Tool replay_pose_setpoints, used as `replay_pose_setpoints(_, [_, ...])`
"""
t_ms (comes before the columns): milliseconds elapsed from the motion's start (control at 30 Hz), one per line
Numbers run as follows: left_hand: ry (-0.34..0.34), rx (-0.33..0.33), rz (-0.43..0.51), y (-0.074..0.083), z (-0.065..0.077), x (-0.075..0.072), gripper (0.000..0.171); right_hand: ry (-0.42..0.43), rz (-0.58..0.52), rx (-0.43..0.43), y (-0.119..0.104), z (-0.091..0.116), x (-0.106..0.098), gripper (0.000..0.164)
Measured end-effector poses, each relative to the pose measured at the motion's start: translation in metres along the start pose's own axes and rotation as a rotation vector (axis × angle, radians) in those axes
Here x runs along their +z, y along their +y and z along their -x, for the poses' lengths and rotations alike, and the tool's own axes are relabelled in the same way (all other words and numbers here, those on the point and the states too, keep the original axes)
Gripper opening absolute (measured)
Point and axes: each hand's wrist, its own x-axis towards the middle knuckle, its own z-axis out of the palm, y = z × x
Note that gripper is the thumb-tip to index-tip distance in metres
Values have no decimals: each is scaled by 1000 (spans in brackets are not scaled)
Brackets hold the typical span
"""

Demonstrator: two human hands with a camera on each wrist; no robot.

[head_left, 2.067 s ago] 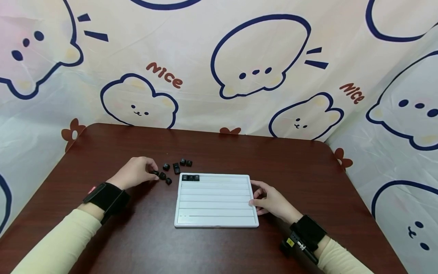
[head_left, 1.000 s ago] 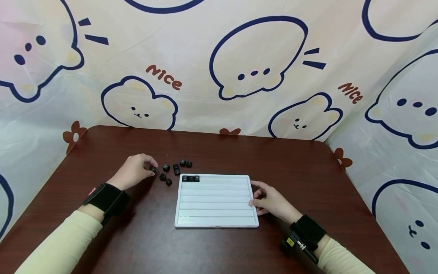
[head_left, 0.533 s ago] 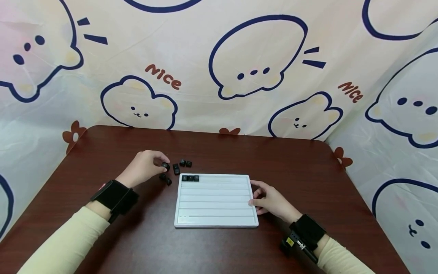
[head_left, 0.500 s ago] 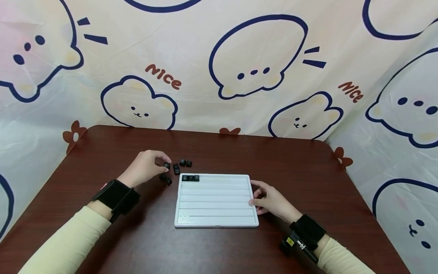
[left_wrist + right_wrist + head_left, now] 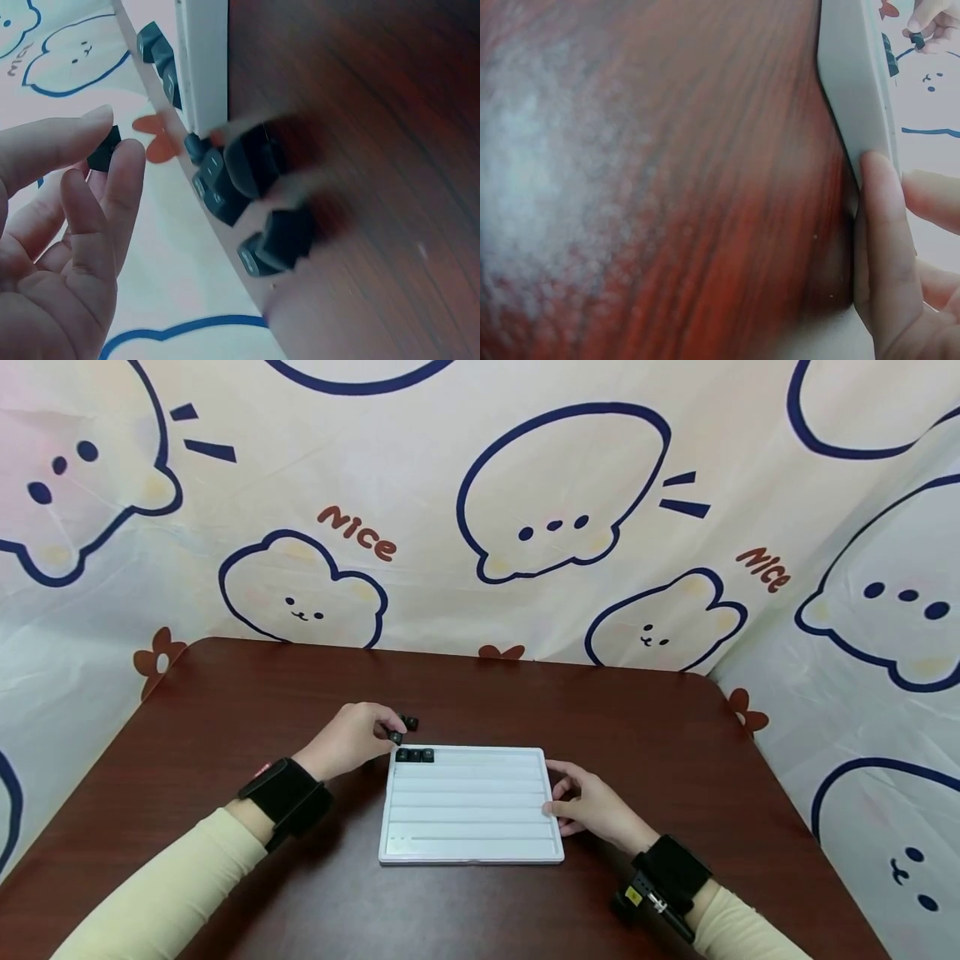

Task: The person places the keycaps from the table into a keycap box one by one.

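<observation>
My left hand (image 5: 348,739) pinches a small black keycap (image 5: 105,150) between thumb and fingertips. In the head view it hovers by the top left corner of a white ridged tray (image 5: 472,810). Three black keycaps (image 5: 415,756) sit side by side in the tray's top row, at its left end. My right hand (image 5: 596,806) grips the tray's right edge, thumb on the rim; in the right wrist view a finger (image 5: 889,225) lies along the tray's side. Several loose keycaps (image 5: 289,236) lie beside the tray in the left wrist view; the left hand hides most of them from the head view.
The brown wooden table (image 5: 480,910) has rounded far corners. A pale cloth (image 5: 435,610) with cartoon drawings hangs behind it and at both sides. One loose keycap (image 5: 412,723) shows just beyond the left fingertips.
My left hand has picked up a keycap from the left of the loose group and carried it rightward to the tray's top left corner. The right hand keeps its hold on the tray.
</observation>
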Motion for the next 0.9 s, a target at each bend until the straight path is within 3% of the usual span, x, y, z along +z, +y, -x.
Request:
replay_pose_setpoints(333, [-30,71,-63,19,-13,23,18,9,-8,11,-2,2,3,73])
replay_pose_setpoints(633, [-36,54,-138,32,-26,41,16,33,21,12,-2,1,0,71])
replay_pose_setpoints(900, [-23,50,-198,31,-29,52,14,19,11,7,-1,1,1,71])
